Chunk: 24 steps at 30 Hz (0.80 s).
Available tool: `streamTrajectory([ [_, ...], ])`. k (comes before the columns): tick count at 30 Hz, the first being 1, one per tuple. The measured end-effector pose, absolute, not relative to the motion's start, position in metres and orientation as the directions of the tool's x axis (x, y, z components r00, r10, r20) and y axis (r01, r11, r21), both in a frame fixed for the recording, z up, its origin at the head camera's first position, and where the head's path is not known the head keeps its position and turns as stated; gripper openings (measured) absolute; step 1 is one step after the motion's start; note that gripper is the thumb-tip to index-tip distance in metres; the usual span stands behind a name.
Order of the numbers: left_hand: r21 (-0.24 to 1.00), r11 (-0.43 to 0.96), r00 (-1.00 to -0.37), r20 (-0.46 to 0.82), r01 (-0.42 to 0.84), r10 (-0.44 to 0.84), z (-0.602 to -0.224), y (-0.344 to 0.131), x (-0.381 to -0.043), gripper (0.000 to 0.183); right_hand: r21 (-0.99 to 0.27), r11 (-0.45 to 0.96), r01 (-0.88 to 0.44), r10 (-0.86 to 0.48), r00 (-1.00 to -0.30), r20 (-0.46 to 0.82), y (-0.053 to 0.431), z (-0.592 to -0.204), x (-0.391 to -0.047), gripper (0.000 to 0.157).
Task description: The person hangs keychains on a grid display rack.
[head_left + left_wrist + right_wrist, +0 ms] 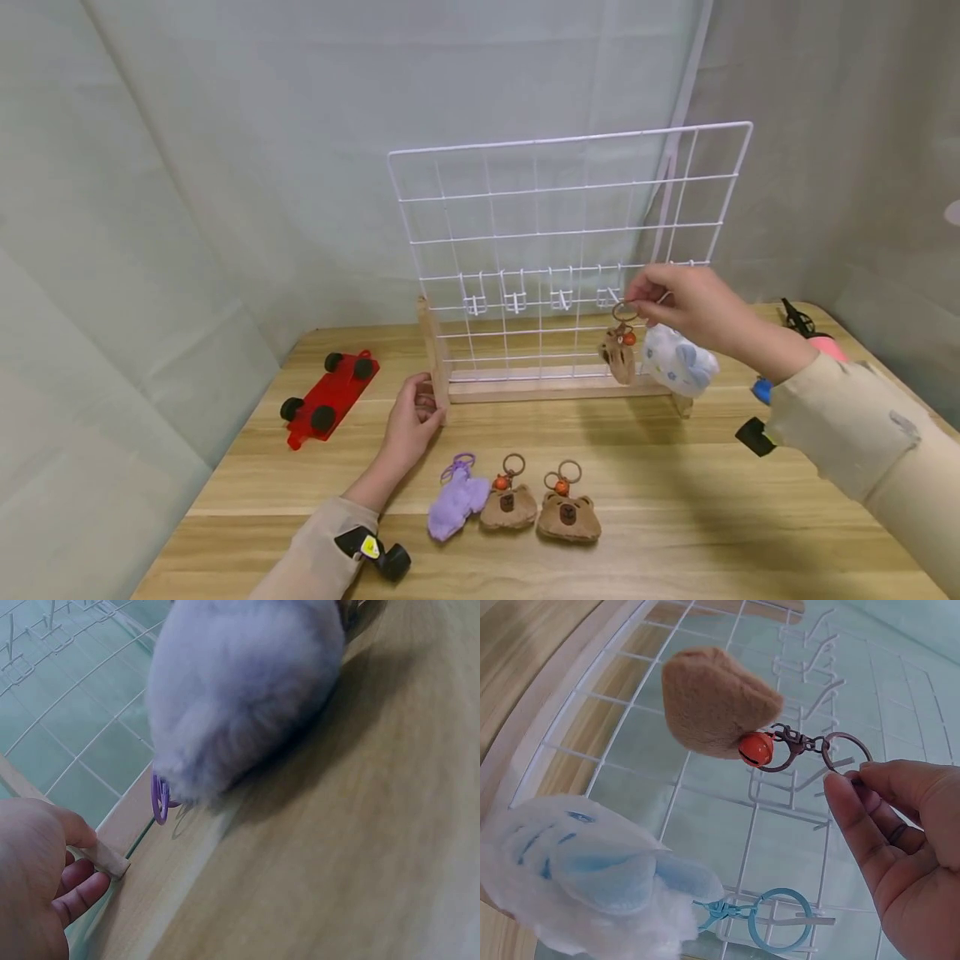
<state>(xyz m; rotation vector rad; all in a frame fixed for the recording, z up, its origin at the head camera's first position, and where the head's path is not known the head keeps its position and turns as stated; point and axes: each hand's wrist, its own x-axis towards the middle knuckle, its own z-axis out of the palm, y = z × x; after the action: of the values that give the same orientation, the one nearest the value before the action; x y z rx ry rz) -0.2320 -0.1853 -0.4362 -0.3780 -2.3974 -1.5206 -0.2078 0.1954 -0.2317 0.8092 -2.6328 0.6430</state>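
Observation:
My right hand (693,304) pinches the metal ring (847,752) of a brown plush bear keychain (716,701) with an orange bell. The ring is at the tip of a white hook (825,772); whether the hook passes through it I cannot tell. Beside it, a white-and-blue plush keychain (678,360) hangs by its blue ring (780,920) on another hook. My left hand (408,425) grips the left wooden foot (105,859) of the white wire grid rack (570,140). In front lie a purple plush keychain (456,507) and two brown bear keychains (508,507).
A red toy car chassis (333,400) with black wheels lies at the left of the wooden table (660,533). Several bare hooks (515,302) line the grid. Pink, blue and black items (798,321) sit at the right, partly behind the right arm.

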Motion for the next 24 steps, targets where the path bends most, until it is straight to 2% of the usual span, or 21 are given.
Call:
streamTrajectory([
  [24, 0.832, 0.417, -0.927, 0.367, 0.366, 0.082, -0.436, -0.186, -0.230, 0.054, -0.307, 0.777, -0.549, -0.464, -0.830, 0.310, 0.188, -0.232, -0.222, 0.009],
])
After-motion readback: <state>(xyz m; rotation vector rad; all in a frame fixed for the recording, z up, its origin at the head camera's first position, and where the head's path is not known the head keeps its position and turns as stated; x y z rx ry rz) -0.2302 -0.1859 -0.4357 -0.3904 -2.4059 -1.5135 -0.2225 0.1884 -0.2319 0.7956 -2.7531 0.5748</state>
